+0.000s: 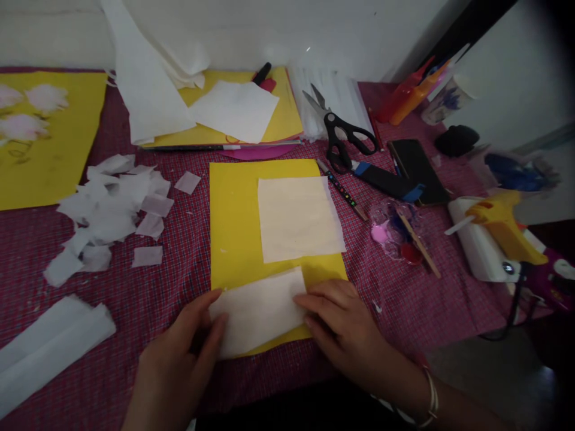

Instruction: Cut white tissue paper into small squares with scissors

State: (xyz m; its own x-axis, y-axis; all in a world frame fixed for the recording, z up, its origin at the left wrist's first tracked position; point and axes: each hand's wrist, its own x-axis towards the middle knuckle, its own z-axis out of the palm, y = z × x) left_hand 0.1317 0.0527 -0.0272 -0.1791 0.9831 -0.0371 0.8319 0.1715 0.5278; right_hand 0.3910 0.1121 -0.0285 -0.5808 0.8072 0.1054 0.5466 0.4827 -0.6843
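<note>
A folded strip of white tissue paper (260,314) lies slanted over the near end of a yellow sheet (233,227). My left hand (179,353) pinches its left end between thumb and fingers. At the strip's right end, my right hand (339,323) grips the edge with thumb and fingertips, the wrist wearing a bangle. Just beyond the strip, a square of white tissue paper (299,218) rests flat on the yellow sheet, apart from both hands.
Loose cut paper pieces (112,206) and a folded paper roll (58,353) lie left. Scissors (335,129), a patterned pencil (341,191), a paint palette (395,230), a phone (417,170) and a yellow glue gun (503,224) lie right. Behind stands a wall (269,36).
</note>
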